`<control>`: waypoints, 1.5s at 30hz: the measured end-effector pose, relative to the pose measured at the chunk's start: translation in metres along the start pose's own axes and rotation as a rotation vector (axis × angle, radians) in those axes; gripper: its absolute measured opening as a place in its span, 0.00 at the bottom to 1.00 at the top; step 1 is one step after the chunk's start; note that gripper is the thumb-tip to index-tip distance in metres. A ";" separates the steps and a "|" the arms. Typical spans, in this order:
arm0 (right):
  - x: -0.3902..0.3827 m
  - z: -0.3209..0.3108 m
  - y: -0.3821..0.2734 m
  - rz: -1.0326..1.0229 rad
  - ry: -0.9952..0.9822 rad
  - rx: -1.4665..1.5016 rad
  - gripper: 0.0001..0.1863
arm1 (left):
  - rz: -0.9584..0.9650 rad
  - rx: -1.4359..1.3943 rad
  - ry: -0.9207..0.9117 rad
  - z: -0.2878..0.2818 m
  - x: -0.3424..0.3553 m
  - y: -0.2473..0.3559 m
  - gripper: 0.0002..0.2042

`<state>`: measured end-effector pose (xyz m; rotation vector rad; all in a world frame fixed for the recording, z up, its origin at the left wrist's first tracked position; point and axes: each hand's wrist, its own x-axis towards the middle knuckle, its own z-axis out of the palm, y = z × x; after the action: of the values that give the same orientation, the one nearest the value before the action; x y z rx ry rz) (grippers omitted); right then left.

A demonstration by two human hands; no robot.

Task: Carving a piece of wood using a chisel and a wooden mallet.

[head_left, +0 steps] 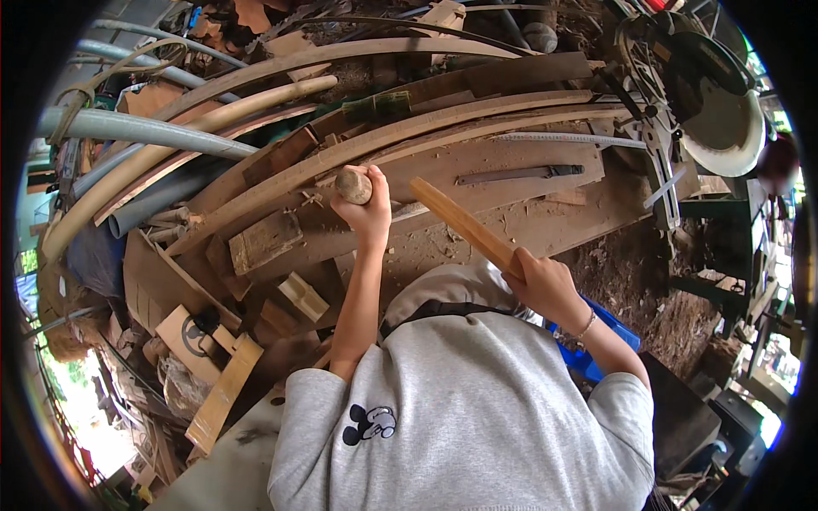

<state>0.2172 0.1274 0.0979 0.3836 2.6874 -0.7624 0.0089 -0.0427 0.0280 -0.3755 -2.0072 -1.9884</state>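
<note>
Head view, frame centre: left hand fisted around a round wooden handle; right hand gripping a wooden slat over the shaving-strewn bench.

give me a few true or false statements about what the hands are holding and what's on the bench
1. The left hand grips a round wooden handle. True.
2. The right hand holds a metal saw. False: it holds a flat wooden stick.
3. A long dark metal tool lies on the workbench beyond the hands. True.
4. The two hands touch each other. False: they are apart.
5. The grey pipe lies right of the hands. False: it lies to the left.
</note>
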 end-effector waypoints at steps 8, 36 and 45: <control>0.001 0.011 0.001 0.010 -0.067 -0.034 0.14 | -0.106 -0.125 0.001 0.007 0.009 0.005 0.08; -0.067 0.059 0.015 0.326 0.230 0.062 0.14 | -0.225 1.120 -1.116 -0.077 -0.134 -0.117 0.43; -0.083 0.066 0.012 0.429 0.277 0.134 0.16 | -0.961 0.307 -0.973 -0.074 -0.057 -0.062 0.19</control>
<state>0.3123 0.0880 0.0704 1.1295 2.6544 -0.8031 0.0395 -0.1167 -0.0509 -0.3806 -3.5869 -2.0730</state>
